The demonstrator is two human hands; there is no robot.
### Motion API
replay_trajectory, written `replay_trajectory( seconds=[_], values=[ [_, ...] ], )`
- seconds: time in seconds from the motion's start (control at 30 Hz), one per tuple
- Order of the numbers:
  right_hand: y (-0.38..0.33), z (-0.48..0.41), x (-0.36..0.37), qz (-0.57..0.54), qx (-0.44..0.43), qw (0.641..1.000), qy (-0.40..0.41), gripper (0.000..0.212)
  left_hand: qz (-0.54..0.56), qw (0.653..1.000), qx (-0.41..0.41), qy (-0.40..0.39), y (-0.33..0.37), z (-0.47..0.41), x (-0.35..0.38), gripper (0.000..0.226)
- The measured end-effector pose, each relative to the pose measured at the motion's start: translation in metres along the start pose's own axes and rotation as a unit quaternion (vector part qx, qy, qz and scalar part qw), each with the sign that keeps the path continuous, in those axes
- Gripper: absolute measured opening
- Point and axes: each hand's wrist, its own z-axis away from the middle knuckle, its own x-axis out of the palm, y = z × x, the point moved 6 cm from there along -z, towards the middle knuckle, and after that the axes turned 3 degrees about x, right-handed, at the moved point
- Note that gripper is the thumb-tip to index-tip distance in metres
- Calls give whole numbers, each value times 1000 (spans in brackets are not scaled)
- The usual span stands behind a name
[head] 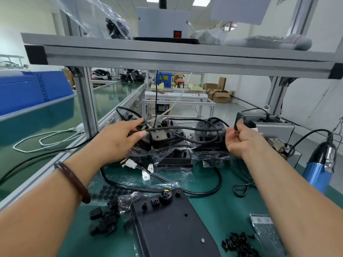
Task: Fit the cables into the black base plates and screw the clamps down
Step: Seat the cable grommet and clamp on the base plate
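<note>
A black cable point(185, 129) stretches level between my two hands above the bench. My left hand point(118, 140) grips its left part, thumb under it, near a looped coil. My right hand point(239, 136) pinches the cable's stripped end, where coloured wires show. A black base plate point(174, 227) lies flat on the green mat in front of me, with another cable point(202, 191) plugged into its round socket. Small black clamps point(102, 219) lie left of the plate and black screws point(239, 243) lie right of it. More black base plates point(167, 140) are stacked behind, partly in plastic wrap.
A blue electric screwdriver point(321, 169) hangs at the right. White connectors point(146, 175) on wires lie mid-bench. An aluminium frame shelf point(167, 56) crosses overhead, its post point(87, 104) at the left. A grey box point(272, 127) stands at the right rear, a parts bag point(267, 232) near right.
</note>
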Motion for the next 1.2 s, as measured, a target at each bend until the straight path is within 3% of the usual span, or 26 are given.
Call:
replay_trajectory(
  seconds=[0.07, 0.13, 0.2, 0.27, 0.3, 0.4, 0.43, 0.47, 0.53, 0.63, 0.83, 1.1, 1.2],
  values=[
    [17, 10, 5, 84, 4, 996, -29, 31, -36, 998, 12, 39, 3, 17, -5, 59],
    [38, 25, 10, 178, 28, 982, -65, 31, -35, 990, 97, 92, 26, 50, -6, 51],
    [60, 44, 14, 245, 49, 963, -99, 27, -25, 987, 151, 43, 44, 82, 8, 45],
    [82, 63, 14, 347, 35, 927, -137, 23, -15, 989, 149, -5, 43, 99, 23, 39],
    [93, 71, 11, 427, 9, 890, -163, 22, -8, 989, 146, -4, 40, 102, 26, 31],
    [121, 97, 5, 645, -126, 712, -250, 18, 7, 993, 117, 5, 33, 99, 28, 19],
    [127, 104, 2, 675, -151, 667, -279, 18, 13, 994, 110, 0, 32, 98, 30, 18],
    [130, 109, -1, 683, -161, 645, -302, 17, 25, 994, 104, -6, 31, 97, 32, 18],
    [130, 115, -6, 683, -189, 628, -322, 15, 51, 994, 99, -12, 33, 98, 36, 18],
    [121, 121, -16, 653, -270, 648, -285, 7, 67, 991, 115, 0, 43, 105, 45, 23],
    [121, 132, -32, 600, -349, 649, -311, 20, 80, 982, 156, 70, 59, 125, 51, 22],
    [119, 132, -19, 682, -305, 574, -335, 16, 72, 979, 158, 106, 62, 135, 53, 23],
    [115, 132, -2, 744, -228, 514, -361, 11, 48, 975, 180, 120, 67, 139, 55, 23]
  ],
)
